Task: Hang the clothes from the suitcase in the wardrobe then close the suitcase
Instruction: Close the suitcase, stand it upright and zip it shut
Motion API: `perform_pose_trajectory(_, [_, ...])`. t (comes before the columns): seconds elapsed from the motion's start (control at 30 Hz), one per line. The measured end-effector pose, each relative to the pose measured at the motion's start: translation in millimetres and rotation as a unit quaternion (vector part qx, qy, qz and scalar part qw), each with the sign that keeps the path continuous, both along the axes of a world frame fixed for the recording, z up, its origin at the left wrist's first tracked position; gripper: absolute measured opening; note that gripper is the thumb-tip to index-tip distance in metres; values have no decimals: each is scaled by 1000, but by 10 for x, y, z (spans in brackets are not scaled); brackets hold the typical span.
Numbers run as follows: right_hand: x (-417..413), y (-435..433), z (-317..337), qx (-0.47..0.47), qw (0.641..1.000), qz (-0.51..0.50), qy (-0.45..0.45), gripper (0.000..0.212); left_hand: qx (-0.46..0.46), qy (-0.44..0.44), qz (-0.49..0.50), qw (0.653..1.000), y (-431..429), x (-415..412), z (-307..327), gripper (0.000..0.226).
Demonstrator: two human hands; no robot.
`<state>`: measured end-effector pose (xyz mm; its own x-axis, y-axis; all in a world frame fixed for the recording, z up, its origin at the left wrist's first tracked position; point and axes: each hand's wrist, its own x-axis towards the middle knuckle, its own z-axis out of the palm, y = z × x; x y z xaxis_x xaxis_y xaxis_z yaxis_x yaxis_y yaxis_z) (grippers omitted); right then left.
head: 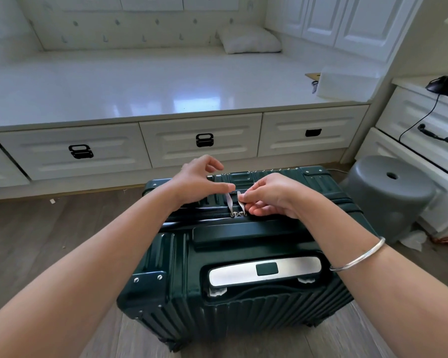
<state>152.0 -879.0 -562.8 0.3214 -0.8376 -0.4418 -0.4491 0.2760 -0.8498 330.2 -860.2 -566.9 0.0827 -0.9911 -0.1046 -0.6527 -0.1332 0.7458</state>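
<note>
A dark green ribbed suitcase [171, 293] lies shut on the wooden floor in front of me, its silver telescopic handle [264, 271] toward me. Two silver zipper pulls [237, 204] meet side by side at the middle of its top seam. My left hand [199, 180] pinches the left pull between thumb and forefinger, the other fingers spread. My right hand [269, 195], a silver bangle on its wrist, pinches the right pull. No clothes show.
A white platform bed [140, 86] with drawers [202, 139] stands just beyond the suitcase, a pillow [248, 40] at its back. White cabinet doors [347, 19] rise at the right. A grey plastic stool [391, 192] sits close to the suitcase's right side.
</note>
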Motion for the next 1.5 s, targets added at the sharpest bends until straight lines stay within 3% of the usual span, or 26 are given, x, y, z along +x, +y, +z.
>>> perform_pose_trajectory(0.1, [-9,3,2,3,1000,1,-2,10,22,-142,-46,989,-17,-31,-49,77])
perform_pose_trajectory(0.17, [-17,12,2,6,1000,-4,-6,9,31,-169,-57,983,-26,-69,-71,80])
perform_pose_trajectory(0.5, [-61,-13,11,-4,999,42,-17,8,78,-169,-47,981,-63,-107,-32,74])
perform_pose_trajectory(0.67, [-90,-73,84,22,996,90,3,6,91,-129,-41,987,-117,-8,-119,94])
perform_pose_trajectory(1.0, [-48,-56,85,31,997,71,-3,15,87,-146,-49,984,-96,-18,-109,88])
perform_pose_trajectory(1.1, [-55,-69,103,26,996,79,12,16,94,-130,-49,986,-133,-32,-113,100])
perform_pose_trajectory(1.2, [-32,-187,52,-126,989,37,73,14,102,-120,-50,986,-210,-20,-161,113])
perform_pose_trajectory(1.3, [60,-292,31,-241,954,47,171,22,94,-127,-36,987,-164,-33,-140,96])
perform_pose_trajectory(1.37, [138,-327,95,-196,947,120,224,37,83,-137,-31,987,-152,-29,-155,80])
perform_pose_trajectory(1.5, [292,-364,321,-46,923,213,316,71,70,-140,-42,987,-131,-35,-133,76])
